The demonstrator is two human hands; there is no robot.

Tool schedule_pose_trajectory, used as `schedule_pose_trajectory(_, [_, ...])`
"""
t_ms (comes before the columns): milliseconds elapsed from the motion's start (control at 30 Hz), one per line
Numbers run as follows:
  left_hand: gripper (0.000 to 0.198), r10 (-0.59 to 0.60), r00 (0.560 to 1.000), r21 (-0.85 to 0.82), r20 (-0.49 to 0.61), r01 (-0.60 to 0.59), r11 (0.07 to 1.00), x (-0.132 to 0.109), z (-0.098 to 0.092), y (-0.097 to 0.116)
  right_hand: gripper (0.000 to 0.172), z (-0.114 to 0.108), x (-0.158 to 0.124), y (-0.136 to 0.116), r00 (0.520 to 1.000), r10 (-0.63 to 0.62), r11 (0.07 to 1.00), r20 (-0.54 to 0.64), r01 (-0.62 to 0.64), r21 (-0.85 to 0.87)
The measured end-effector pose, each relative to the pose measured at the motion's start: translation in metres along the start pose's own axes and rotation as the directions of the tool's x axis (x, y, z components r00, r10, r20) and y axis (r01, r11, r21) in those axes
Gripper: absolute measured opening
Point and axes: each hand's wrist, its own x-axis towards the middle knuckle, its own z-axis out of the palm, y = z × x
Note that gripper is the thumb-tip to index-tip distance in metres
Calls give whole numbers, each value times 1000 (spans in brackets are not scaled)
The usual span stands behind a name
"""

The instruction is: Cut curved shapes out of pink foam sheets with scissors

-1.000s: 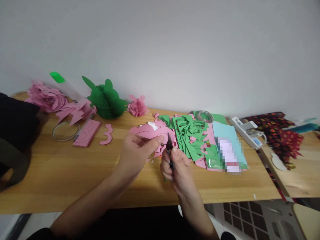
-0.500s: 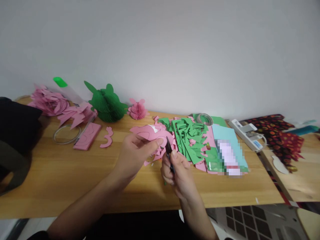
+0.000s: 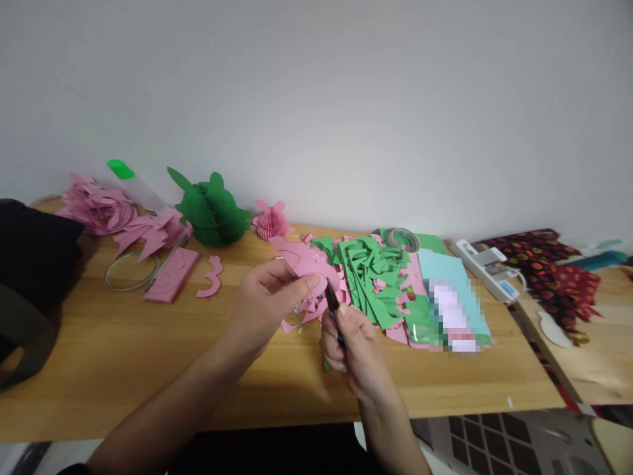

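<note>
Currently, the paper (image 3: 293,254) is being pinched between the thumb and fingers of the left hand (image 3: 264,297), with drawn outlines showing on its pink face. The scissors (image 3: 332,301) are being gripped in the curled fingers of the right hand (image 3: 353,343), and the blades are being held at the paper's right edge, just beside the left thumb. Whether the blades are being parted or pressed together cannot be told. Both things are being held up in front of the pink scraps (image 3: 311,307), which are being partly hidden by them. Just to the right, green scraps (image 3: 368,284) are lying in a heap. To the left, a wavy cutout (image 3: 211,280) is being carried by the surface (image 3: 123,356), near a pink block (image 3: 172,274) marked with outlines. Farther back, near the wall (image 3: 316,119), a green figure (image 3: 212,211) and a smaller pink figure (image 3: 271,222) are standing side by side. Beyond the green scraps, a blue sheet (image 3: 442,265) is being partly masked by a pixelated patch, and a power strip (image 3: 482,264) is lying near it.
</note>
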Motion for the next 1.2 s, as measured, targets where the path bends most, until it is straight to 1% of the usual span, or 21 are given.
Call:
schedule_pose_trajectory(67, [16, 11, 1000, 6, 11, -11, 1000, 0, 0, -1, 47, 0, 0, 0, 1000, -4, 1000, 2, 4, 4])
schedule_pose_trajectory(200, [13, 1, 998, 34, 64, -4, 999, 1, -4, -4, 47, -1, -1, 1, 1000, -1, 1000, 13, 1, 22])
schedule_pose_trajectory(300, [11, -7, 997, 110, 75, -1, 994, 2, -6, -3, 47, -3, 0, 0, 1000, 6, 999, 14, -6, 32])
schedule_pose_trajectory(367, [10, -9, 995, 176, 96, -8, 984, 3, -8, -1, 47, -4, 0, 0, 1000, 8, 1000, 19, -8, 29])
schedule_pose_trajectory(467, [6, -22, 987, 241, 158, -17, 970, 5, -10, 5, 47, -5, 0, -1, 1000, 8, 1000, 24, -8, 9])
schedule_pose_trajectory(700, [11, -80, 957, 353, 280, -26, 935, 10, -13, 16, 49, -8, -2, -3, 999, 15, 1000, 40, -14, -26])
schedule_pose_trajectory(800, [11, -77, 951, 355, 300, -36, 934, 11, -12, 17, 50, -9, -2, -4, 999, 15, 999, 40, -13, -38])
schedule_pose_trajectory(1067, [6, -55, 954, 289, 295, -35, 957, 10, -10, 14, 49, -10, -4, -3, 998, 10, 1000, 55, -8, -30])
schedule_pose_trajectory(1200, [8, -88, 948, 302, 307, -9, 953, 11, -12, 15, 48, -10, -4, -3, 999, 13, 999, 52, -11, -38])
